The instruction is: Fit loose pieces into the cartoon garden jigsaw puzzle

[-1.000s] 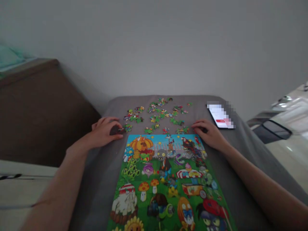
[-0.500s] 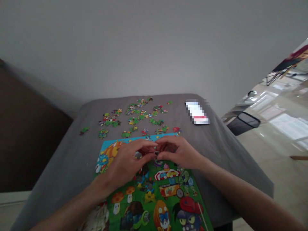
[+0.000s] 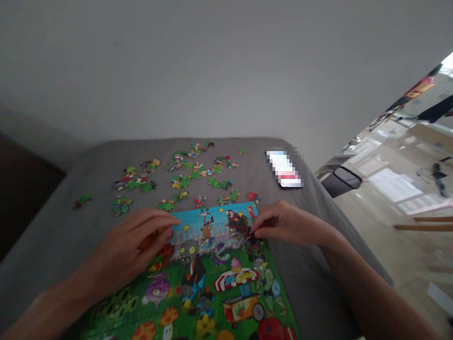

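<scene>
A colourful cartoon puzzle board (image 3: pixel 198 302) lies in front of me, with a light blue strip along its far edge. My left hand (image 3: pixel 138 241) rests over its far left corner, fingers loosely stretched and the thumb apart from them; it holds nothing that I can see. By the board's right edge, my right hand (image 3: pixel 283 224) is closed in a pinch, its fingertips on a small dark puzzle piece (image 3: pixel 252 234) close to the board's surface. The fingertips partly hide that piece.
Loose puzzle pieces (image 3: pixel 180 182) are scattered on the grey cloth-covered table (image 3: pixel 318 283) beyond the board. A phone (image 3: pixel 285 170) with a blurred, lit screen lies at the back right. A pale wall (image 3: pixel 226 71) rises behind the table; shiny floor shows at right.
My hands were together over the board's far part and have moved apart: the left to the left corner, the right to the right edge. The view has shifted a little.
</scene>
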Demonstrator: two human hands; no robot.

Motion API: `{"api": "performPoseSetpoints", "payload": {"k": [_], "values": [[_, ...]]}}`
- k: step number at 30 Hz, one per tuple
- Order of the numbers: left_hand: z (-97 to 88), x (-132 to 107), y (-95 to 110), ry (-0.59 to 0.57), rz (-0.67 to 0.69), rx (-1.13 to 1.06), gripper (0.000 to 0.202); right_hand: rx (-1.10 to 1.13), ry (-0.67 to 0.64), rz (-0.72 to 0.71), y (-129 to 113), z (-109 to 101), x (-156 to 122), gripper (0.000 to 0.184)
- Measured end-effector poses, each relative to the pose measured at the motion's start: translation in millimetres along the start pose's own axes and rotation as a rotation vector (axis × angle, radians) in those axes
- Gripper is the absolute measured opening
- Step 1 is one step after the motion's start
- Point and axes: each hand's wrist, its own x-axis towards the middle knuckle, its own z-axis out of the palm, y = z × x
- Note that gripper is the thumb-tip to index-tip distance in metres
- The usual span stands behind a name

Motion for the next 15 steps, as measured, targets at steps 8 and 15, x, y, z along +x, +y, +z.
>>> {"api": "performPoseSetpoints", "payload": {"k": [8, 15], "values": [[-8.4, 3.3, -3.2, 0.018, 0.051, 0.018, 0.021, -0.077, 0.032, 0.03, 4.2, 7.0, 4.1, 0.008], [-8.4, 0.5, -4.1, 0.002, 0.06, 0.006, 0.021, -0.193, 0.035, 0.08, 0.5, 8.1, 4.9, 0.01]]}}
